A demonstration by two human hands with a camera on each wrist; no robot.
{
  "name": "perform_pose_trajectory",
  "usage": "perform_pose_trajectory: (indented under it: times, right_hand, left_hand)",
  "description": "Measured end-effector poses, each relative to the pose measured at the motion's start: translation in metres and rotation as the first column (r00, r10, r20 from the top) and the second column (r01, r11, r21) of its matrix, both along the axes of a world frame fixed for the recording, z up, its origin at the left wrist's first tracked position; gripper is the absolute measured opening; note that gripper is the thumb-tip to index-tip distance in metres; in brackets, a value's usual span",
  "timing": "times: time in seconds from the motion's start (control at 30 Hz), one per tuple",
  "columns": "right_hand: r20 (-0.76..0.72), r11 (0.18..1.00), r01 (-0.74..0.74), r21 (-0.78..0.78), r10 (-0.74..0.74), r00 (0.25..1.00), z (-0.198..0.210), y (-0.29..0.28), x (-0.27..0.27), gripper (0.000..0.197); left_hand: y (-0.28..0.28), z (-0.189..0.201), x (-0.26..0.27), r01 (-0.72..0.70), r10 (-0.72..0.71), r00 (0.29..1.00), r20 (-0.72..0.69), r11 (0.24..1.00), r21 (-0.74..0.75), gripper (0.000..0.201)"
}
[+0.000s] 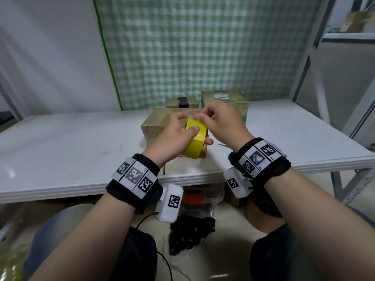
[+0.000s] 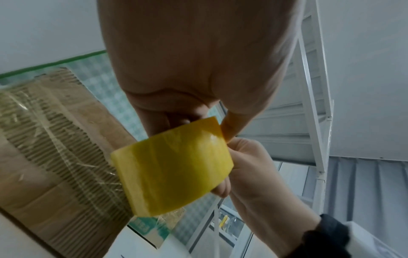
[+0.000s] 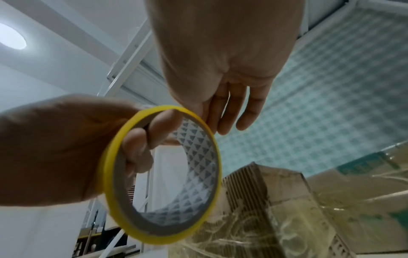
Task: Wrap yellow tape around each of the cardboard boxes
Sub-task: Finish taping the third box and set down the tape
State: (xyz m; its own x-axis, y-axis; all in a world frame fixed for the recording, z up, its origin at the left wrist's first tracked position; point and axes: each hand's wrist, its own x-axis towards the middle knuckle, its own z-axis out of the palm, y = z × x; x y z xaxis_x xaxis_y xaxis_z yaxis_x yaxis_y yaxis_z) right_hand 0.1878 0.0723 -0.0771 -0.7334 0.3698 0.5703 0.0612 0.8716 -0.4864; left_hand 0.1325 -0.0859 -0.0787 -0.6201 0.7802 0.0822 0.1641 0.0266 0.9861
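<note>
My left hand grips a yellow tape roll above the table's front, fingers through its core and thumb on the outer face. The same roll shows in the left wrist view, and its patterned core in the right wrist view. My right hand pinches at the roll's upper edge with thumb and forefinger; a loose end is not plainly visible. Right behind the roll stands a cardboard box. A small box with a black band and a bigger box stand further back.
The boxes rest on a white table whose front edge runs just under my wrists. A green checked cloth hangs behind, and a white metal shelf frame stands at the right. Below the table are a clear bin and a black bag.
</note>
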Motion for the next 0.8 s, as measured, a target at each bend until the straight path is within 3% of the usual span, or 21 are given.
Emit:
perform_pose_trajectory:
  times: [0.23, 0.37, 0.47, 0.8]
  right_hand:
    - [0.084, 0.971, 0.014, 0.238, -0.035, 0.996, 0.0, -0.002, 0.0, 0.021]
    - [0.051, 0.973, 0.009, 0.233, -0.022, 0.998, -0.002, -0.006, -0.003, 0.022]
    - [0.027, 0.976, 0.009, 0.218, -0.015, 1.0, 0.0, -0.01, -0.009, 0.018]
    - [0.019, 0.965, 0.003, 0.262, -0.008, 1.0, -0.005, -0.024, -0.02, 0.017]
  left_hand:
    - [0.002, 0.003, -0.001, 0.047, -0.04, 0.995, 0.089, 0.996, -0.081, 0.037]
    - [-0.002, 0.006, -0.004, 0.027, -0.018, 0.997, 0.079, 0.993, -0.118, 0.03]
    - [-0.004, 0.011, -0.003, 0.008, -0.006, 1.0, 0.012, 0.993, -0.12, 0.012]
    - [-0.011, 0.009, -0.024, 0.044, -0.056, 0.996, -0.064, 0.983, -0.179, 0.024]
